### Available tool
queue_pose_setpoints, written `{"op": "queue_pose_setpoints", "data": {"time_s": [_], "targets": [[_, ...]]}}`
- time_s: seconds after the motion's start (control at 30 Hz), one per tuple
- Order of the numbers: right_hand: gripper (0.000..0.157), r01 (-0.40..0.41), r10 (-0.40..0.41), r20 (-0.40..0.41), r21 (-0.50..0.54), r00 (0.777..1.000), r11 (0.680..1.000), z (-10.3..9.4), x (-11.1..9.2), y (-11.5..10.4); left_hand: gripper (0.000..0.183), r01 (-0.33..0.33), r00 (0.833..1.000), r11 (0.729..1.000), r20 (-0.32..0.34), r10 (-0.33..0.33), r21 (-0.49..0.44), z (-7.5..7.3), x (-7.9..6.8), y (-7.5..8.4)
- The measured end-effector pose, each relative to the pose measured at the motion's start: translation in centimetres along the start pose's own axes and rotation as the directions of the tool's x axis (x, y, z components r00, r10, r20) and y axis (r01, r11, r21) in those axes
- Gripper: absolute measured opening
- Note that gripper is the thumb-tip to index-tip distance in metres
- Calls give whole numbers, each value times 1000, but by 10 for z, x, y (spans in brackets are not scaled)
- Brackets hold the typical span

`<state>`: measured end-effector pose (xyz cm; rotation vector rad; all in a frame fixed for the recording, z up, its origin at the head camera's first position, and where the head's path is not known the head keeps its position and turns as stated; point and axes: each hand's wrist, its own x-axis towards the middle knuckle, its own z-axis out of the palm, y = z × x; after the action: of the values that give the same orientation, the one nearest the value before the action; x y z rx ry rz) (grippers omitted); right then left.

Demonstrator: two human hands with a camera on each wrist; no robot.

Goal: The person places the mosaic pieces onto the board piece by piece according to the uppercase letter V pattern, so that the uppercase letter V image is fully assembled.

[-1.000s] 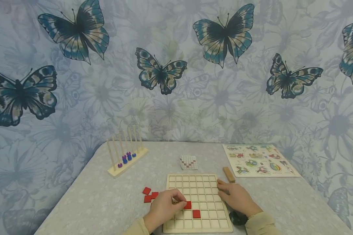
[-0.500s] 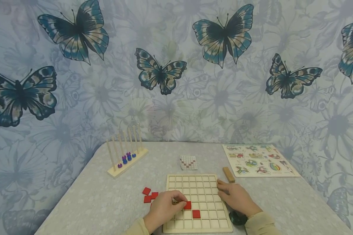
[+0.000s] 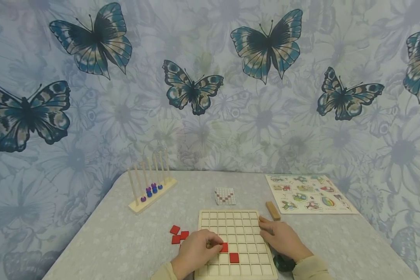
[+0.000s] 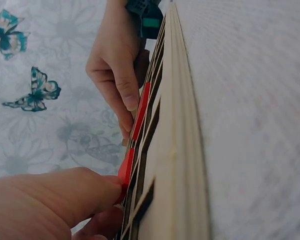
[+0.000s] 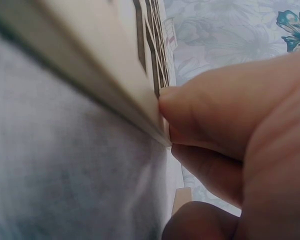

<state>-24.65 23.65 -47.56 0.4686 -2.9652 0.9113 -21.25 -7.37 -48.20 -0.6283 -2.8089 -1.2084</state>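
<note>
A pale wooden board (image 3: 245,238) with a grid of square cells lies on the table in front of me. My left hand (image 3: 197,249) pinches a red square tile (image 3: 224,247) at a cell left of the board's middle; in the left wrist view, the thumb lies against that tile (image 4: 125,169). A second red tile (image 3: 234,258) sits in a cell one row nearer and to the right. My right hand (image 3: 284,238) holds the board's right edge, thumb over the rim and fingers beside it in the right wrist view.
Several loose red tiles (image 3: 175,230) lie left of the board, partly hidden by the left hand. A small pattern card (image 3: 225,196) stands behind it. A wooden block (image 3: 273,210), a picture puzzle (image 3: 309,194) and a peg stand with beads (image 3: 153,196) lie farther back.
The whole head view has shifted slightly downward. The left fingertips have dipped a little closer to the tile; the right hand keeps its place on the board's edge.
</note>
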Motion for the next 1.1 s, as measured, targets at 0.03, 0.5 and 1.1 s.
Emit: {"op": "queue_pose_setpoints", "data": {"time_s": [0.03,0.5,1.1], "targets": [[39,2,-2,-2,-2,1000,1000,0,0,0,5,-4,1000,1000,-1,4,6,0,0,0],[40,0,0,-5,-5,1000,1000,1,-1,0,10,-67,998,996,-13,68,63,2,0,1],[41,11,-11,-1,16,1000,1000,0,-1,3,14,312,940,911,-231,-253,270,-69,9,-27]]}}
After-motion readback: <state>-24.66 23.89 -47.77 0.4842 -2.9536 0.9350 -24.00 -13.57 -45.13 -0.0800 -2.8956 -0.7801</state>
